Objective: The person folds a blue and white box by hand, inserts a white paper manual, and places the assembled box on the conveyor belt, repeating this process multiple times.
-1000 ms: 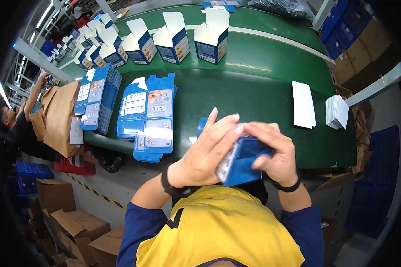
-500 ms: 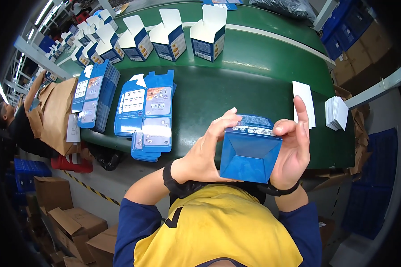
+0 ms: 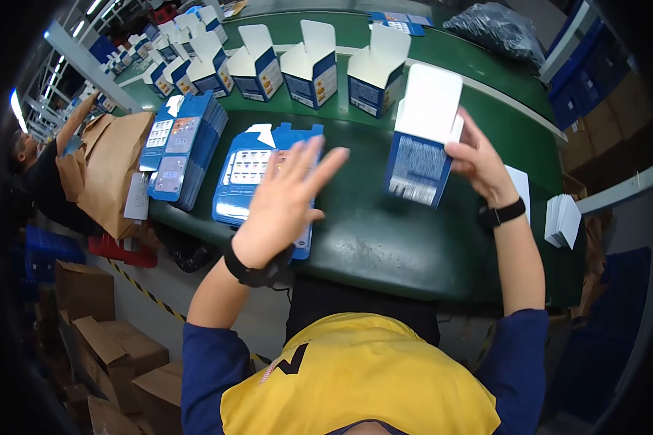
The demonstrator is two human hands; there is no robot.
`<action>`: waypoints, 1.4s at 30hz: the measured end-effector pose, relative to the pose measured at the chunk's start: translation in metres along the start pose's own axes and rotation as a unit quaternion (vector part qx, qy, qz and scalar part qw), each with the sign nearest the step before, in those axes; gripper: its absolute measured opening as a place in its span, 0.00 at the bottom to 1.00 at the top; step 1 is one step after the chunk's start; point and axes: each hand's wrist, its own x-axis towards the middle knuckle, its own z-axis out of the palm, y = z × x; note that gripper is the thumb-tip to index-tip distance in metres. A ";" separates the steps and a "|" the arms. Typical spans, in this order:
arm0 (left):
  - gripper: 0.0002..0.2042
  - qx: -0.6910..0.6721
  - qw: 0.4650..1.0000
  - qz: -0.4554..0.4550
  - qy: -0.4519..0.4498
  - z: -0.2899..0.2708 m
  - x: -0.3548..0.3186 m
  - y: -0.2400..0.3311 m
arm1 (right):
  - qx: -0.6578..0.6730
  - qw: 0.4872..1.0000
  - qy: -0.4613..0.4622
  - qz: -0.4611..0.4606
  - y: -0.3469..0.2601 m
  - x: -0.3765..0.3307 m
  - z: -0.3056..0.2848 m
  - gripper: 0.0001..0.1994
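Green belt (image 3: 384, 239) | right hand (image 3: 479, 156) grip holds blue carton (image 3: 417, 167) | left hand (image 3: 283, 203) spread wide

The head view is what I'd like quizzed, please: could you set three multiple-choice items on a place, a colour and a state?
1. Where is the right hand?
A. on a blue carton with a raised white flap
B. on the brown paper bag
C. on the floor boxes

2. What colour is the belt?
A. red
B. green
C. white

3. How is the left hand?
A. closed round a carton
B. open, fingers spread, holding nothing
C. out of sight

Answers:
1. A, its fingers grip the blue carton beside the open flap.
2. B, the surface under the cartons is dark green.
3. B, it hovers, palm down, above the flat blue carton blanks.
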 end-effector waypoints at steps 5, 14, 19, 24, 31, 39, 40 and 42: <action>0.48 0.127 0.976 -0.166 0.067 0.035 -0.032 -0.062 | -0.254 0.913 0.222 -0.229 0.045 0.113 -0.072 0.55; 0.52 0.053 0.947 -0.318 0.018 0.042 -0.017 -0.080 | -0.231 0.926 0.266 -0.133 0.073 0.085 -0.026 0.53; 0.48 0.008 0.937 -0.348 0.026 0.046 -0.011 -0.102 | 0.161 0.977 -0.002 0.139 0.087 0.026 0.112 0.44; 0.37 -0.179 0.909 -0.377 0.018 0.043 -0.018 -0.089 | 0.021 0.999 0.026 0.032 0.119 0.023 0.172 0.28; 0.24 -0.529 0.778 -0.223 0.256 0.012 -0.029 -0.008 | -0.068 0.983 0.007 -0.171 0.071 -0.073 0.149 0.19; 0.25 -0.720 0.635 -0.130 0.249 0.037 -0.018 0.077 | -0.259 0.897 0.022 -0.358 0.049 -0.126 0.117 0.28; 0.28 -0.699 0.672 -0.132 0.206 0.036 -0.014 0.080 | -0.240 0.910 0.058 -0.334 0.050 -0.128 0.113 0.30; 0.37 -0.748 0.648 -0.119 0.085 0.026 -0.012 0.097 | -0.297 0.919 0.052 -0.254 0.052 -0.135 0.092 0.52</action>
